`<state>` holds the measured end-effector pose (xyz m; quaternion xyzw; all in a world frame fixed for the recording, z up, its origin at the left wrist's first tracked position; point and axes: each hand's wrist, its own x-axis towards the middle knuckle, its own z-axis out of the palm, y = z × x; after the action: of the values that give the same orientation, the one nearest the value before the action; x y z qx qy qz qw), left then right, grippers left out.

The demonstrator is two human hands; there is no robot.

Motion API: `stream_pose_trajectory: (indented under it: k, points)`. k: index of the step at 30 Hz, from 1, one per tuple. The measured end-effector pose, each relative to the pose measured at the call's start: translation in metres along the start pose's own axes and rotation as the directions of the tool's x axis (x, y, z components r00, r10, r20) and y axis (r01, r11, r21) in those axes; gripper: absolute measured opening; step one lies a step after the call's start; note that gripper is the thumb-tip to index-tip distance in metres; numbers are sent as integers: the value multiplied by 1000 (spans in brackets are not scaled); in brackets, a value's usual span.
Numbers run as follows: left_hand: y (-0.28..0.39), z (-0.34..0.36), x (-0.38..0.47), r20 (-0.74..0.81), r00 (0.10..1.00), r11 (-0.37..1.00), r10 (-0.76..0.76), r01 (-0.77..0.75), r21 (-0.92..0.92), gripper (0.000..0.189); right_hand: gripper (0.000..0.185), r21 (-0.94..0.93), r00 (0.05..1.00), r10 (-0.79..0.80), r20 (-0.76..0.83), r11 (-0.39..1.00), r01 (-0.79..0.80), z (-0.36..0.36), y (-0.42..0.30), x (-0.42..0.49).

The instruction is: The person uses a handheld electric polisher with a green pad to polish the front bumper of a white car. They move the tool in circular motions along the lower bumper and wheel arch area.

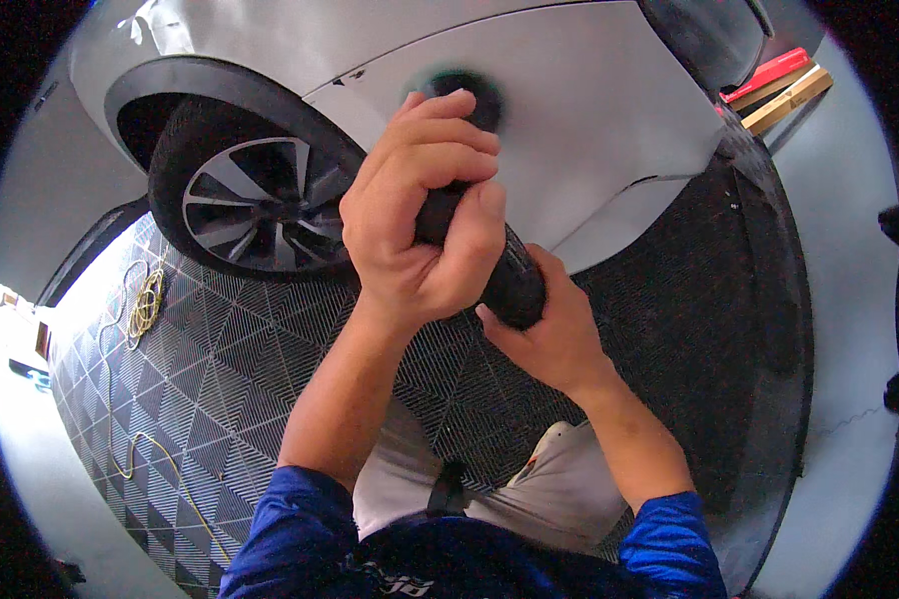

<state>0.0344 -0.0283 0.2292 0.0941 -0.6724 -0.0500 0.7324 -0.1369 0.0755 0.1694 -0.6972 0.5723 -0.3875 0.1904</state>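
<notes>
A black car polisher is held up against the silver car's front door. My left hand wraps around its front part, thumb and fingers curled over the black body. Lower down, my right hand grips the rear end of the tool. The dark round head with a blurred green rim appears to be at the door surface, partly hidden behind my left fingers. Small dark marks show by the seam between fender and door.
Left of my hands is the front wheel under a dark arch trim. A yellow cord lies coiled on the patterned tile floor. Long boxes rest at the upper right, beyond the side mirror.
</notes>
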Motion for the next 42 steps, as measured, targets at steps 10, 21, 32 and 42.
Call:
stream_pose_trajectory:
  k: [10, 21, 32, 42]
  points:
    - [10, 19, 44, 113, 993, 998, 45, -39, -52, 10, 80, 54, 1000, 4, -13, 999, -3, -34, -17, 6]
    - [21, 36, 66, 136, 991, 999, -16, 22, -37, 12, 78, 149, 996, -52, -71, 987, 62, -44, -18, 11]
    - [26, 39, 75, 132, 991, 1000, -26, 25, 14, 12, 80, 181, 997, -39, -59, 982, 49, -45, -24, 13]
    - [27, 36, 99, 160, 974, 987, -157, 161, -11, 14, 84, 282, 995, -86, -48, 955, 96, -50, -37, 18]
